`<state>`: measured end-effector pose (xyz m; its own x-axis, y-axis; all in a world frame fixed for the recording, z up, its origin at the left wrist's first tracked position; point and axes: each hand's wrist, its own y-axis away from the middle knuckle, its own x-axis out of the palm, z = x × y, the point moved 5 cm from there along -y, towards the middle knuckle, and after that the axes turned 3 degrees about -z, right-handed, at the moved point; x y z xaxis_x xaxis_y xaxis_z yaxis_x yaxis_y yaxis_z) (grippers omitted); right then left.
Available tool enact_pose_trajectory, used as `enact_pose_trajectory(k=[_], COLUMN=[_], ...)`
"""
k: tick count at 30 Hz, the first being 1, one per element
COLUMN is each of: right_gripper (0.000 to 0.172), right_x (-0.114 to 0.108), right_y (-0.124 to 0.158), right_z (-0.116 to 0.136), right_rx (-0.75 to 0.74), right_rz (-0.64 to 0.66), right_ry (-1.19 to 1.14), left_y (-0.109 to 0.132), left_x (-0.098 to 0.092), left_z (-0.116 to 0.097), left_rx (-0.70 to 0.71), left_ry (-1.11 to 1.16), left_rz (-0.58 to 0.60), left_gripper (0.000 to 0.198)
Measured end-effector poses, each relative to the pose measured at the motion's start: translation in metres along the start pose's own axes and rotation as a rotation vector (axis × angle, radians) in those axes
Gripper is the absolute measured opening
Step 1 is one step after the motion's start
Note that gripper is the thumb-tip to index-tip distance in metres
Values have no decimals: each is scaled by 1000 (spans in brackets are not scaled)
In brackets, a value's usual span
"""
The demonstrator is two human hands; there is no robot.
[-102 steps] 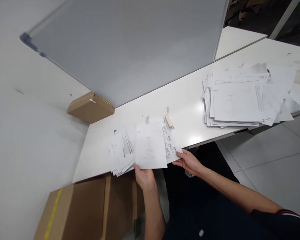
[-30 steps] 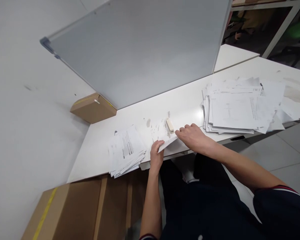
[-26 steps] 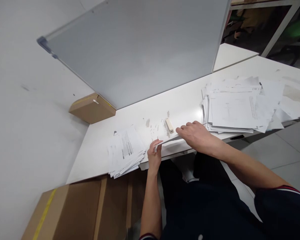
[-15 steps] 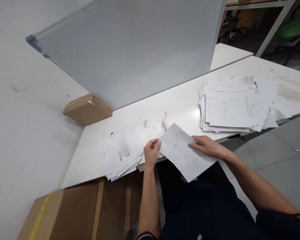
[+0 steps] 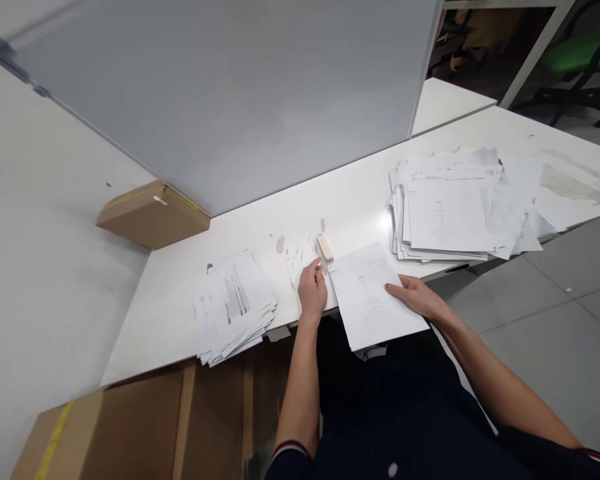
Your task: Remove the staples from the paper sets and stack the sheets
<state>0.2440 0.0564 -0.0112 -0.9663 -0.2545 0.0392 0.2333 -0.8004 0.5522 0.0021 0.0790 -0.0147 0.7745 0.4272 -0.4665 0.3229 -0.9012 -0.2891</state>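
Observation:
A white printed sheet lies half on the white table, hanging over its front edge. My right hand grips the sheet's right edge. My left hand rests on the table at the sheet's top left corner, its fingertips reaching toward a small beige stapler; the fingers are curled and I cannot see whether they pinch the paper. A small stack of printed papers lies to the left of that hand.
A large untidy pile of papers covers the table's right part. A whiteboard leans behind the table. A cardboard box sits at the back left, and a bigger carton stands under the table's near left.
The sheet, held up off the table half a second ago, now lies flat by the stapler. My left hand has moved up toward the stapler. The view has shifted left.

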Motion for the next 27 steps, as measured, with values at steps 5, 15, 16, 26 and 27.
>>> enact_pose_trajectory(k=[5,15,16,26,27], right_gripper=[31,31,31,29,28], right_x=[-2,-3,-3,-17,-24], right_y=[-6,-17,-18,-4,-1], right_z=[2,1,1,16,21], right_rx=[-14,-67,-66,-171,-194], right_rz=[7,7,7,-77,-117], right_ry=[17,67,74,193,191], left_y=[0,1,1,3,3], left_x=[8,14,14,14,13], left_z=[-7,-2,-3,-1,-2], left_rx=[75,123,132,205,210], left_ry=[-345,-567,-577,-559,-534], left_rz=[126,180,179,123,113], left_gripper=[47,56,56,55,54])
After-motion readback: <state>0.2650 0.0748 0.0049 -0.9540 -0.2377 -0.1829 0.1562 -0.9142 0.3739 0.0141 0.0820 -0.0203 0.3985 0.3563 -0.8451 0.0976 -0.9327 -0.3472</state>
